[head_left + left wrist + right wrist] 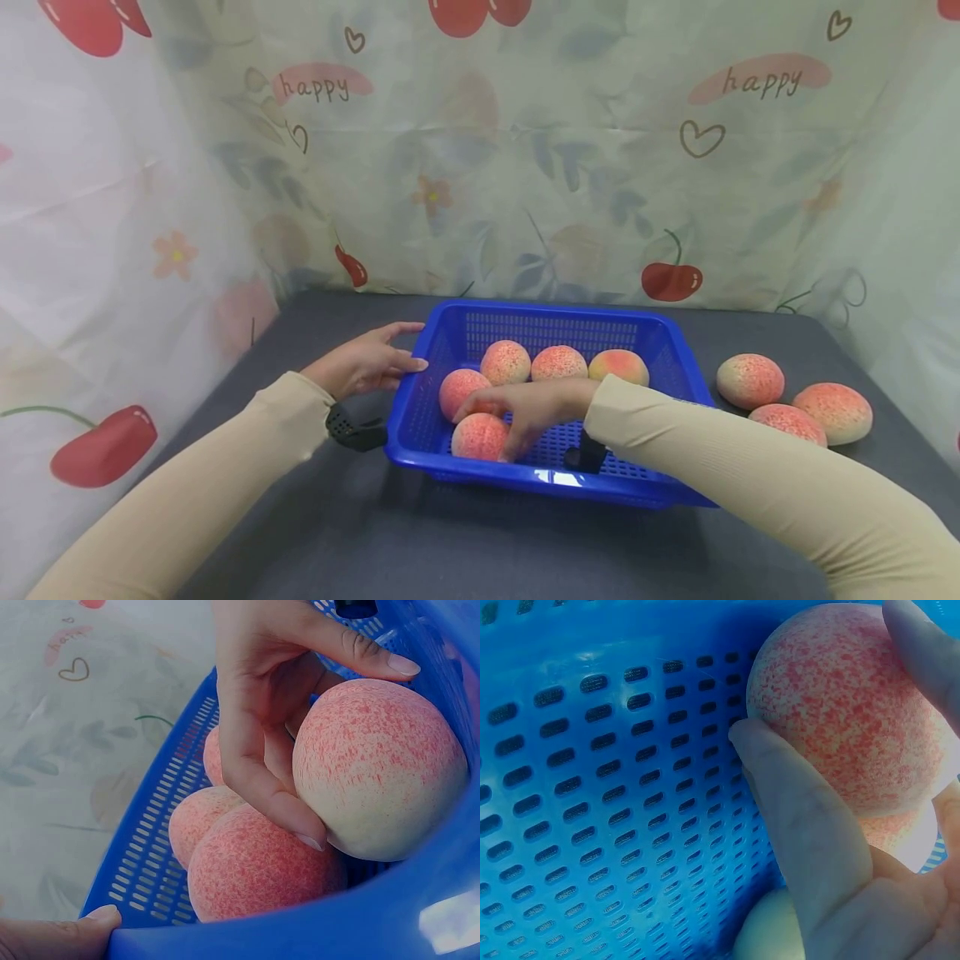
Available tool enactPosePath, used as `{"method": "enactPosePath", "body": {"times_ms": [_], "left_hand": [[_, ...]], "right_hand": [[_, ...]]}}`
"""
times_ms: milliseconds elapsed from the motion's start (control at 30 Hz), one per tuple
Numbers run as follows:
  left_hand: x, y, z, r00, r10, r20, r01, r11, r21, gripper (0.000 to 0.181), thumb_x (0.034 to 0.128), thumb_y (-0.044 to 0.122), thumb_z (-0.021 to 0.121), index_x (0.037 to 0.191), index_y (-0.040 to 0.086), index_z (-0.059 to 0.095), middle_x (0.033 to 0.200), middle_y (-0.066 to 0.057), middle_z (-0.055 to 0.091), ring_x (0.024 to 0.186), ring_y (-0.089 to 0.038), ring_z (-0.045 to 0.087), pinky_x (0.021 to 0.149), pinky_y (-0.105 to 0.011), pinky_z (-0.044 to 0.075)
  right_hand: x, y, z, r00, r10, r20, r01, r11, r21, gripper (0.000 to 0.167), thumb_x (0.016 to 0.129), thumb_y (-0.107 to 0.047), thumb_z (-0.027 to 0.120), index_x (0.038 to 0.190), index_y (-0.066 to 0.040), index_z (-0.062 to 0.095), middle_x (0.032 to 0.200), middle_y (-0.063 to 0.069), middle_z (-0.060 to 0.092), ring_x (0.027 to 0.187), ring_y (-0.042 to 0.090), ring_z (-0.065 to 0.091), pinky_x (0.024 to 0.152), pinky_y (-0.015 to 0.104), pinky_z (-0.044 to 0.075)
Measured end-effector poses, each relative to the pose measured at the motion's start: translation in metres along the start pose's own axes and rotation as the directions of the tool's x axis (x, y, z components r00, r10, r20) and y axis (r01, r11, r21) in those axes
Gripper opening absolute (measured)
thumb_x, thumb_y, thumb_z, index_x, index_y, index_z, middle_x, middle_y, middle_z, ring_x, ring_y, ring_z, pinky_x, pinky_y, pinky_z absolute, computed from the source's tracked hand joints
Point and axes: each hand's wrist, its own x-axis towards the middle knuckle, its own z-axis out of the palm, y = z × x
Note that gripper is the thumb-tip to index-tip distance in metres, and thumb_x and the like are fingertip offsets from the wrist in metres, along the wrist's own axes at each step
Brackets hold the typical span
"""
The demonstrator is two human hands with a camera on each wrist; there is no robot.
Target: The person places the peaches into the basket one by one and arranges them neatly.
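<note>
A blue plastic basket [543,310] with slotted walls stands on the dark table. My left hand [367,360] holds its left rim, thumb over the edge and the other fingers outside. In the basket's front left corner my right hand [536,408] grips a pink and cream peach [478,437], with thumb and fingers around its sides. The right wrist view shows this held peach [840,705] close to the slotted wall. Just behind it lies a redder peach [459,390], partly covered by the right hand. Three more peaches [558,364] sit along the back of the basket.
To the right of the basket, three peaches lie on the table [540,550]; the nearest peach [787,422] is partly covered by the right sleeve. A printed curtain [480,167] hangs behind and along both sides.
</note>
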Motion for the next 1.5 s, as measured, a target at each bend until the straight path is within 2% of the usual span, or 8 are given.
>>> {"method": "enactPosePath", "body": {"times_ms": [333,600,700,867,1000,1200,1367,1500], "left_hand": [[-0.001,0.0,0.0,1.0,-0.002,-0.007,0.002,1.0,-0.001,0.073,0.0938,0.007,0.062,0.153,0.022,0.023,0.135,-0.024,0.054,0.101,-0.03,0.068,0.086,-0.044,0.057],[-0.001,0.0,0.0,1.0,-0.004,-0.012,0.004,1.0,-0.002,0.073,0.094,0.007,0.062,0.154,0.022,0.022,0.135,-0.025,0.053,0.098,-0.028,0.069,0.083,-0.043,0.057],[0.0,0.0,0.0,1.0,-0.006,-0.016,0.006,1.0,0.001,0.073,0.0938,0.007,0.062,0.154,0.022,0.022,0.136,-0.025,0.053,0.099,-0.028,0.068,0.084,-0.043,0.057],[0.001,0.0,0.0,1.0,-0.003,-0.009,0.003,1.0,0.003,0.074,0.0936,0.007,0.062,0.154,0.021,0.021,0.136,-0.025,0.053,0.1,-0.029,0.068,0.084,-0.043,0.057],[0.001,0.0,0.0,1.0,-0.002,-0.007,0.002,1.0,0.004,0.074,0.0937,0.007,0.062,0.154,0.021,0.021,0.135,-0.025,0.053,0.098,-0.028,0.069,0.083,-0.043,0.057],[0.002,-0.001,0.0,1.0,0.0,-0.014,0.0,1.0,0.005,0.074,0.0937,0.007,0.062,0.154,0.021,0.022,0.136,-0.025,0.053,0.097,-0.026,0.069,0.083,-0.042,0.058],[0.002,-0.001,0.001,1.0,-0.006,-0.018,0.006,1.0,0.007,0.073,0.0938,0.007,0.062,0.153,0.022,0.023,0.136,-0.024,0.053,0.099,-0.028,0.068,0.083,-0.042,0.058],[0.0,-0.001,0.001,1.0,-0.009,-0.018,0.009,1.0,0.009,0.072,0.0942,0.008,0.062,0.153,0.023,0.023,0.136,-0.023,0.053,0.101,-0.029,0.068,0.084,-0.043,0.057]], "right_hand": [[-0.006,-0.001,-0.003,1.0,0.014,0.012,-0.014,1.0,0.008,0.065,0.084,-0.003,0.073,0.138,-0.027,0.047,0.134,0.01,0.044,0.115,0.026,0.052,0.088,0.043,0.056],[-0.02,-0.005,-0.013,1.0,0.021,-0.016,-0.02,0.999,0.034,0.063,0.086,-0.011,0.073,0.14,-0.027,0.044,0.14,0.011,0.043,0.124,0.028,0.05,0.095,0.045,0.052],[-0.029,-0.009,-0.019,1.0,0.005,-0.03,-0.004,1.0,0.028,0.06,0.088,-0.015,0.072,0.14,-0.026,0.044,0.143,0.011,0.044,0.128,0.029,0.048,0.098,0.043,0.05],[-0.048,-0.018,-0.03,0.995,-0.086,-0.056,0.087,0.996,0.024,0.055,0.09,-0.018,0.07,0.139,-0.021,0.045,0.143,0.014,0.046,0.126,0.029,0.051,0.096,0.04,0.052],[-0.066,-0.024,-0.035,0.987,-0.14,-0.082,0.143,0.989,0.029,0.05,0.093,-0.018,0.066,0.138,-0.024,0.047,0.139,0.01,0.053,0.122,0.025,0.054,0.098,0.041,0.051],[-0.1,-0.027,-0.037,0.969,-0.166,-0.185,0.167,0.986,-0.008,0.048,0.094,-0.021,0.064,0.139,-0.019,0.047,0.136,0.007,0.055,0.124,0.026,0.054,0.099,0.04,0.05],[-0.131,-0.022,-0.04,0.936,-0.231,-0.265,0.216,0.973,-0.085,0.044,0.095,-0.021,0.063,0.137,-0.023,0.049,0.135,0.004,0.056,0.128,0.028,0.051,0.099,0.037,0.049],[-0.153,-0.015,-0.043,0.908,-0.255,-0.333,0.229,0.967,-0.114,0.043,0.097,-0.021,0.06,0.137,-0.019,0.048,0.135,0.008,0.056,0.123,0.029,0.056,0.097,0.034,0.051]]}}
